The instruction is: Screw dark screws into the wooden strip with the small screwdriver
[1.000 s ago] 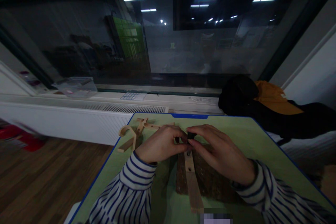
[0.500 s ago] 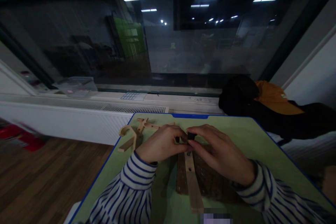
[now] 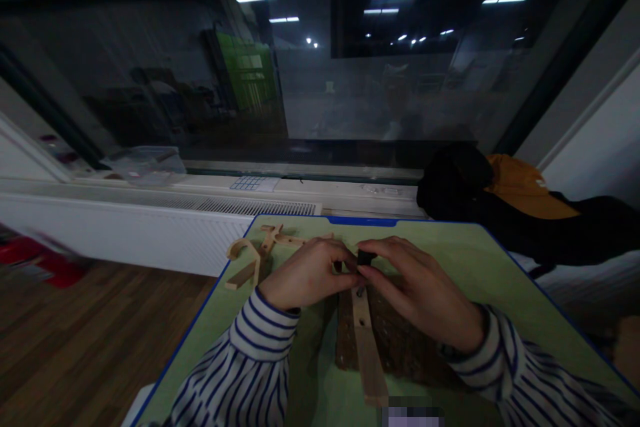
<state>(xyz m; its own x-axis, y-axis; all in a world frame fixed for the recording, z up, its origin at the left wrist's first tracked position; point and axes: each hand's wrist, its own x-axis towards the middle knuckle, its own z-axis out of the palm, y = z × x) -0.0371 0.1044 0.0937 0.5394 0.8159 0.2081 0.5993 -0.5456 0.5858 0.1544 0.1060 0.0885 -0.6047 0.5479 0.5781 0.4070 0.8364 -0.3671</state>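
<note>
My right hand (image 3: 423,290) is closed in a pinch on a small black piece (image 3: 366,258), thumb below and fingertips above. My left hand (image 3: 313,271) is closed too, its thumb and fingers meeting just left of that piece; what they grip is hidden. Under both hands runs a pale wooden bar (image 3: 371,363) with a hole and a metal fitting near its far end. The bar lies over a dark brown block (image 3: 400,343), and its near end extends past the block's edge.
Light wooden parts, one hook-shaped (image 3: 245,250), lie at the back left of the green table (image 3: 450,243). A blurred light purple item (image 3: 413,415) sits at the front edge. Beyond are a radiator (image 3: 150,227), a clear plastic box (image 3: 147,165) and an orange-and-black cap (image 3: 525,183).
</note>
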